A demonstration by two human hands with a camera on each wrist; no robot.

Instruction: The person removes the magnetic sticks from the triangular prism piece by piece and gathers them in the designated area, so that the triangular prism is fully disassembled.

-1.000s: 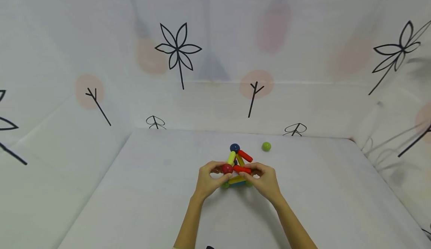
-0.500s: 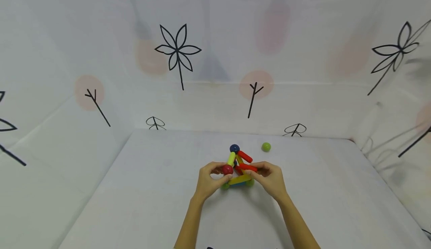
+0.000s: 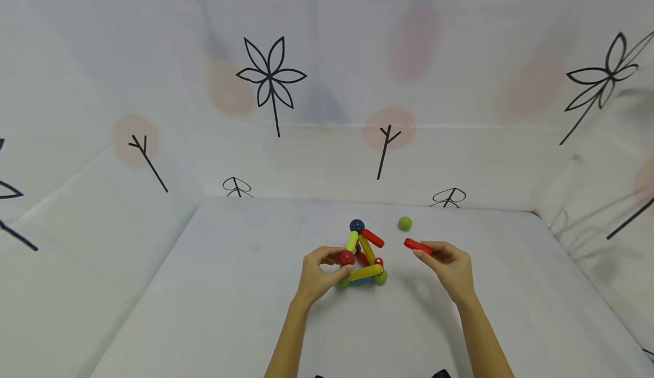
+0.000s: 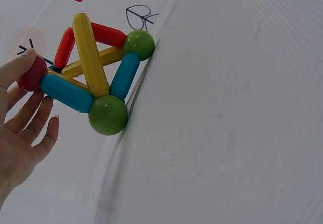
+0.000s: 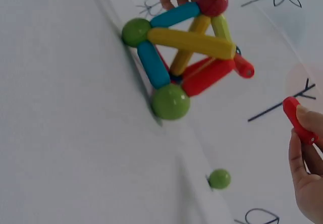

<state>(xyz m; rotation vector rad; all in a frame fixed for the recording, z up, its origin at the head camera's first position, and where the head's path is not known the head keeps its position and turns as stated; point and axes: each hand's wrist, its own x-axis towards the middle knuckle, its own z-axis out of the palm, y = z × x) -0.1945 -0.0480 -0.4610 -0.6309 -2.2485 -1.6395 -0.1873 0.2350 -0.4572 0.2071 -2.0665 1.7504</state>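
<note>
A frame of coloured rods and balls stands on the table, with a dark blue ball (image 3: pixel 357 226) at its top. My left hand (image 3: pixel 318 273) pinches the red ball (image 3: pixel 346 257) at its left corner between thumb and fingers. Seen from the left wrist, a blue rod (image 4: pixel 65 93) joins that ball to a green ball (image 4: pixel 108 115) at the base, where a yellow rod (image 4: pixel 90 55) slants up with its other end free. To the right of the frame and apart from it, my right hand (image 3: pixel 452 267) pinches a short red rod (image 3: pixel 417 246) off the table.
Behind the frame and to its right lies a loose green ball (image 3: pixel 405 223). The white-covered table (image 3: pixel 230 287) meets a patterned cloth wall (image 3: pixel 327 162) at the back. One red rod (image 3: pixel 373 238) sticks out from the top ball, its lower end free.
My right hand has drawn away from the frame to the right, carrying the red rod. A small red end at the frame's right side now shows. My left hand stays on the red ball.
</note>
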